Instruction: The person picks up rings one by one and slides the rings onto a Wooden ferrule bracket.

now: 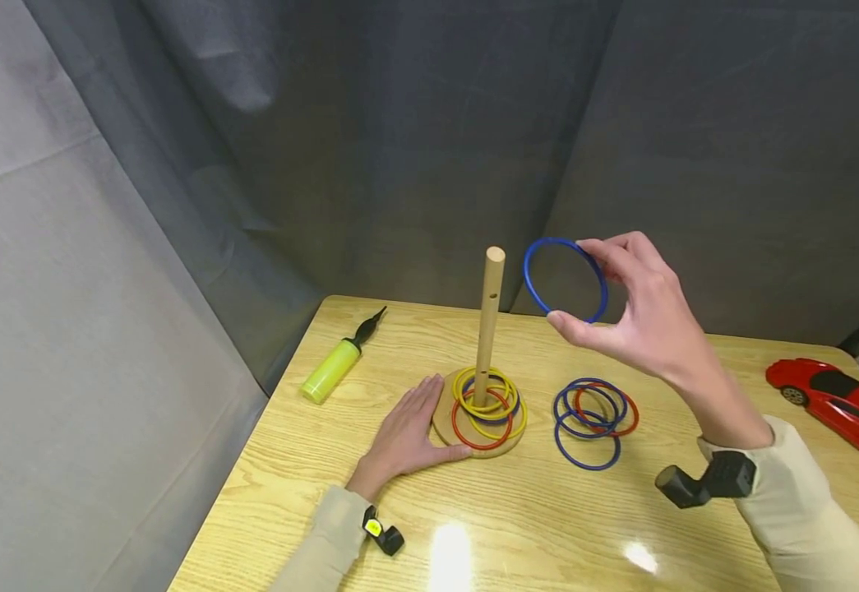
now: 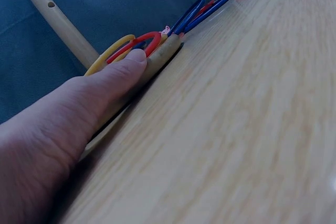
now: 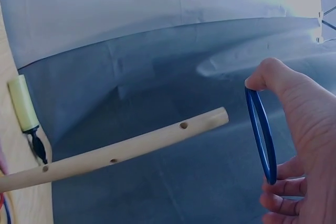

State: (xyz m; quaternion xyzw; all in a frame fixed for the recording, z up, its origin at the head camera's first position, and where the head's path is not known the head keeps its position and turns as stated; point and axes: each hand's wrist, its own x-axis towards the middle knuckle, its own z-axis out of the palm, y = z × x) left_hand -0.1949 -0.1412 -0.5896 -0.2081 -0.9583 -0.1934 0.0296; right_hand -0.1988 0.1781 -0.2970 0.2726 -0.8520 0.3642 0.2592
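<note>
Between the thumb and fingers of my right hand (image 1: 647,308) a single blue ring (image 1: 558,241) is pinched, raised beside the top of a wooden peg (image 1: 487,321). In the right wrist view the ring (image 3: 269,135) is seen almost edge-on, just past the peg's tip. The peg stands upright on a round wooden base (image 1: 444,423). Yellow, red and blue rings lie around its foot. My left hand (image 1: 407,432) rests at the base's left side, fingers extended. Its thumb (image 2: 123,72) presses on the base's near edge, close to a red ring (image 2: 155,36).
Right of the base lies a loose pile of blue rings (image 1: 588,468) with a red ring (image 1: 635,418) among them. A yellow-green hand pump (image 1: 333,370) lies at the back left. At the table's right stands a red toy car (image 1: 843,403). Grey curtain (image 1: 414,148) hangs behind.
</note>
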